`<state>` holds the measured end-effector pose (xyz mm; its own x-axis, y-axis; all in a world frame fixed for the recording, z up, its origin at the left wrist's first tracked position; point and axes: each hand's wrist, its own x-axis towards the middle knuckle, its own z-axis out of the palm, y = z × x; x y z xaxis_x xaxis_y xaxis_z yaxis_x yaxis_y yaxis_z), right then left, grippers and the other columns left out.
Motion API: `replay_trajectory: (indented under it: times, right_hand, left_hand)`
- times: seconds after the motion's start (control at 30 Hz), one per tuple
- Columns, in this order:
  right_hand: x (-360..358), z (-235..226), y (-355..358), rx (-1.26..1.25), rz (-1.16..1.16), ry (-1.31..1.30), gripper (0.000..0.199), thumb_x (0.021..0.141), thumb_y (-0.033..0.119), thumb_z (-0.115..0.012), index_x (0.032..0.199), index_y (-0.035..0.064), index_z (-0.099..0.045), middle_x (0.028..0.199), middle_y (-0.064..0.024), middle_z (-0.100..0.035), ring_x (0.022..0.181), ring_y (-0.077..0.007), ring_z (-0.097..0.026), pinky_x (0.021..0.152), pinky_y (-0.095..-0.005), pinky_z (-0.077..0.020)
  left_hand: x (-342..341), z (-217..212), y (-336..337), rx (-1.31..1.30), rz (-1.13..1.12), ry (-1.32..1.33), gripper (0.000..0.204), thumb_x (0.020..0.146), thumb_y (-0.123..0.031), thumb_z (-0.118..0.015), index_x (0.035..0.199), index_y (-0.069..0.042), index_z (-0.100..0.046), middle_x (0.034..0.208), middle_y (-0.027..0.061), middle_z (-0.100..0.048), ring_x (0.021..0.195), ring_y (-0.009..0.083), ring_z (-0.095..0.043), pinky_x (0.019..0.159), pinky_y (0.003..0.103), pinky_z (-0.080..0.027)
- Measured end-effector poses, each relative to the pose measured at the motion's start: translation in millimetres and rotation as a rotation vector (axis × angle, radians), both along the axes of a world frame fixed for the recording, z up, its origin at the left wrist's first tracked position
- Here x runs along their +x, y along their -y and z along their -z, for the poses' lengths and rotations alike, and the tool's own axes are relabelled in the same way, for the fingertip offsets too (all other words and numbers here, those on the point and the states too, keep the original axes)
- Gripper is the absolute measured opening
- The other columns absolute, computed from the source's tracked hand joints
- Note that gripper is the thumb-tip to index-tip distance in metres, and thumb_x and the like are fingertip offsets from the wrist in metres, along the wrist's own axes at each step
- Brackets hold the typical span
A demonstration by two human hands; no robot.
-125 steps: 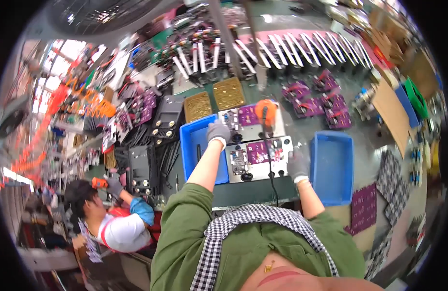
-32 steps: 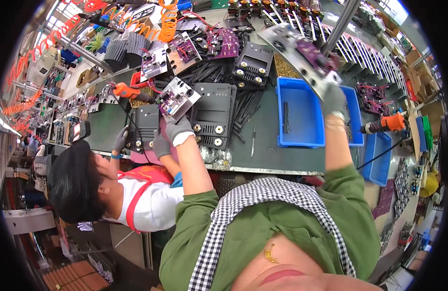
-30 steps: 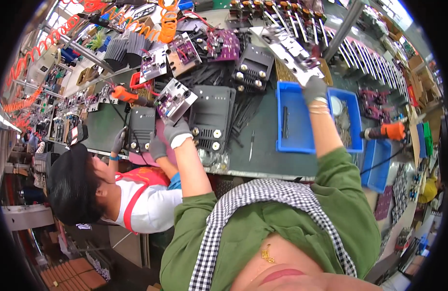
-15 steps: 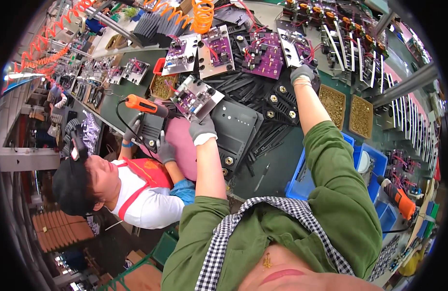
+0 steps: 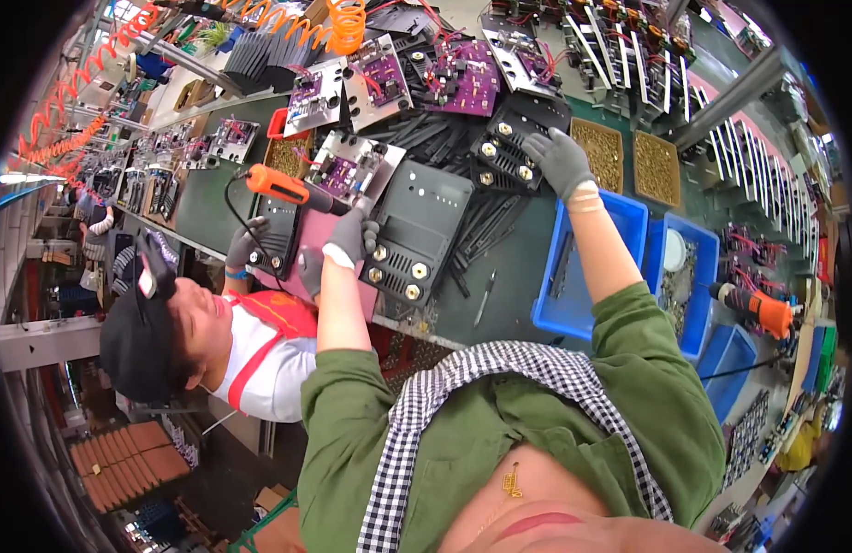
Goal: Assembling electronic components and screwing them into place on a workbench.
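Observation:
My left hand (image 5: 350, 238), in a grey glove, grips the near edge of a metal plate carrying a purple circuit board (image 5: 345, 168). My right hand (image 5: 561, 160), also gloved, lies with fingers spread on a black finned module with brass terminals (image 5: 505, 146). Between the two hands lies a larger black housing (image 5: 419, 230) on the dark green bench. A co-worker in a black cap and red apron leans in from the left. That person's gloved hand (image 5: 245, 245) is at a small black unit, and an orange power screwdriver (image 5: 280, 188) lies just left of my plate.
Blue bins (image 5: 585, 276) stand at my right with an orange screwdriver (image 5: 760, 310) beyond them. Two trays of small screws (image 5: 597, 153) sit behind the bins. More plates with purple boards (image 5: 455, 74) and black fins crowd the far side. Coiled orange hoses (image 5: 345, 20) hang above.
My view has swung left along the bench. My right hand, which held a board plate up high, has let it go and come down onto the black module. My left hand stays at the plate.

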<state>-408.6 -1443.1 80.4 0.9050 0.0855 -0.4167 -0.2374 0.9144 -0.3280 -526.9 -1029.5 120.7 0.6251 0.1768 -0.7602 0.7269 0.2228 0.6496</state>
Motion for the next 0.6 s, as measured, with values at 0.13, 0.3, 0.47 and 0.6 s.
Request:
replay_trajectory:
  times: [0.13,0.3,0.47,0.6]
  right_hand:
    - [-137,-29,4,-0.394,-0.161,0.04,0.038,0.1,0.012,-0.045,0.134,-0.0044,-0.038,0.123,-0.0259,-0.055,0.11,-0.0362,-0.06,0.094,-0.0457,-0.054]
    - [-299,-51,2,-0.651,-0.254,-0.182,0.034,0.098,0.013,-0.05,0.13,0.0012,-0.048,0.112,-0.0205,-0.061,0.099,-0.029,-0.065,0.088,-0.043,-0.0563]
    - [-422,-59,5,-0.734,-0.189,-0.371,0.031,0.097,0.012,-0.051,0.126,0.0022,-0.051,0.097,-0.0108,-0.062,0.077,-0.018,-0.062,0.067,-0.0307,-0.0549]
    - [-459,-69,33,-0.986,-0.122,-0.437,0.028,0.095,0.022,-0.055,0.12,0.0082,-0.056,0.095,-0.0082,-0.065,0.078,-0.0191,-0.063,0.073,-0.0337,-0.054]
  left_hand:
    - [0,0,-9,-0.163,0.036,0.005,0.031,0.096,-0.045,-0.057,0.086,-0.017,-0.05,0.06,-0.002,-0.049,0.042,0.007,-0.041,0.034,0.022,-0.032]
    - [-18,3,-3,-0.035,0.169,0.104,0.034,0.094,-0.046,-0.061,0.083,-0.017,-0.05,0.056,-0.0032,-0.044,0.04,0.0067,-0.036,0.035,0.023,-0.023]
    - [-51,-33,31,0.56,0.276,0.266,0.034,0.1,-0.039,-0.05,0.101,-0.008,-0.063,0.055,0.0022,-0.05,0.039,0.0141,-0.046,0.036,0.03,-0.037]
    - [-62,-72,121,0.772,0.379,0.786,0.038,0.1,-0.025,-0.053,0.131,-0.003,-0.056,0.075,0.0037,-0.06,0.055,0.0086,-0.05,0.048,0.026,-0.041]
